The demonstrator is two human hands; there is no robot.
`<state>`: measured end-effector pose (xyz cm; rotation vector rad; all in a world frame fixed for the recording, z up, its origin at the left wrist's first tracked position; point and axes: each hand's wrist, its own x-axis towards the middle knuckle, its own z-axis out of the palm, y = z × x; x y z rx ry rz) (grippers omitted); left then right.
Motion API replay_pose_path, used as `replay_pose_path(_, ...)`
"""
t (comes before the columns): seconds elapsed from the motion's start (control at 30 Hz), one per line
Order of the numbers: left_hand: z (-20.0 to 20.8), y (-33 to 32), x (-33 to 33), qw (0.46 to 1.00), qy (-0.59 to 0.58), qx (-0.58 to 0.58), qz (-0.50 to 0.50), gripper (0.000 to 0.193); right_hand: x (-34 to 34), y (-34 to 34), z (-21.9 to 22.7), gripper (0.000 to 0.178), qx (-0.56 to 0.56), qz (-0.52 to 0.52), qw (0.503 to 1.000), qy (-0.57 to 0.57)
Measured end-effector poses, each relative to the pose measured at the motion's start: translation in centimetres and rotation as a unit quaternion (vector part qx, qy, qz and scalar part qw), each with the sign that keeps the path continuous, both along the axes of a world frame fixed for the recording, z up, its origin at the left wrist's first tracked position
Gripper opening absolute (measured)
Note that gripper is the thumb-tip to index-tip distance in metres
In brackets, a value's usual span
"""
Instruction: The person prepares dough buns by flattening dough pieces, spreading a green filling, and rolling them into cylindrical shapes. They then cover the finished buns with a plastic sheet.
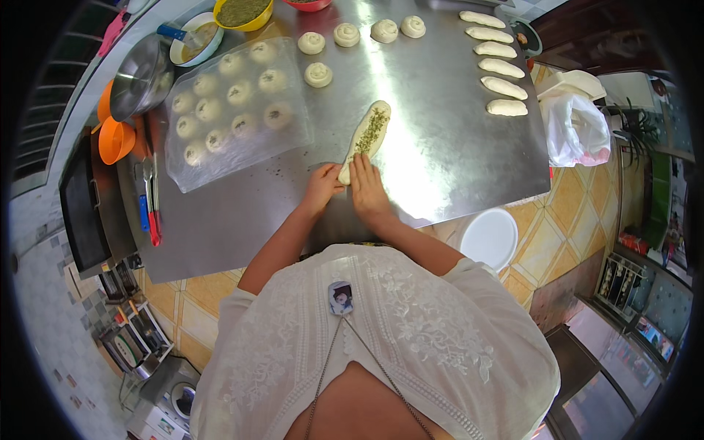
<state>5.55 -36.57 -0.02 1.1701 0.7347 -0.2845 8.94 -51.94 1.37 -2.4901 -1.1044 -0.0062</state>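
Left hand: I am seeing the left hand (320,188) resting on the near end of the flattened dough strip (365,139), fingers curled down onto it, so the grip is closing on dough.
Right hand: the right hand (367,187) is lying just beside the left, fingers stretched forward and pressing flat on the same end; the grip is open, holding nothing.
Dough strip: it is lying on the steel surface (440,147), running away from me and tilting to the right, with green filling spread along its middle.
Coiled pieces: five rolled spirals (346,34) are sitting further back on the surface.
Oval pieces: six plain logs (501,67) are lining up at the right edge.
Plastic sheet: a clear sheet (235,110) is covering round filled balls to the left.
Bowls: a yellow bowl (242,13) of green filling is standing at the far edge.
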Motion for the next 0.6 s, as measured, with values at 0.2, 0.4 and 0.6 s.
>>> replay_pose_path(0.2, -0.3, 0.5, -0.2, 1.0, 0.019, -0.017, -0.003, 0.026, 0.6, -0.3, 1.8, 0.04, 0.046, 0.033, 0.998, 0.025)
replay_pose_path(0.4, 0.1, 0.4, 0.4, 1.0, 0.013, 0.005, -0.015, 0.028, 6.3, 0.4, 2.0, 0.015, 0.016, 0.032, 0.971, 0.237)
replay_pose_path(0.6, 0.8, 0.3, 0.4, 0.998, 0.015, 0.026, -0.057, 0.028, 19.0, 0.0, 2.0, 0.012, 0.142, -0.183, 0.962, 0.144)
